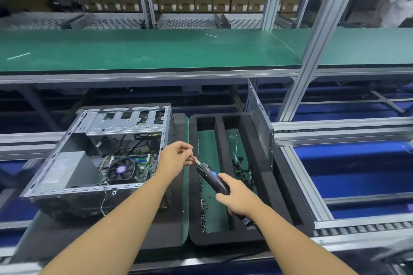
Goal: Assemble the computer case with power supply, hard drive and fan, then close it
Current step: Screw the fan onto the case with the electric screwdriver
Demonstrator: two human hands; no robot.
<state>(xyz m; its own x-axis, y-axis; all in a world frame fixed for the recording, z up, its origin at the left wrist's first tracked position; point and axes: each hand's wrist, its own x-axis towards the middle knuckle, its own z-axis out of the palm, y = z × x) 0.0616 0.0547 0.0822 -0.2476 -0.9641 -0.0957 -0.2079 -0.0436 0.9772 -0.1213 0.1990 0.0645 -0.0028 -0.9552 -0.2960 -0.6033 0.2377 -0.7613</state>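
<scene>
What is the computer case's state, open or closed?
Open: the computer case lies uncovered, its fan and power supply showing inside.

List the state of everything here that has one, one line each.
Computer case: open, lying on its side.
Side panel: off, standing on edge beside the foam tray.
Power supply: sits inside the case.
Fan: mounted on the board inside.
Screwdriver: held over the tray, bit up-left.
Left grip: pinches the bit's tip.
Right grip: wraps the screwdriver's handle.
Screws: loose in the tray.
</scene>
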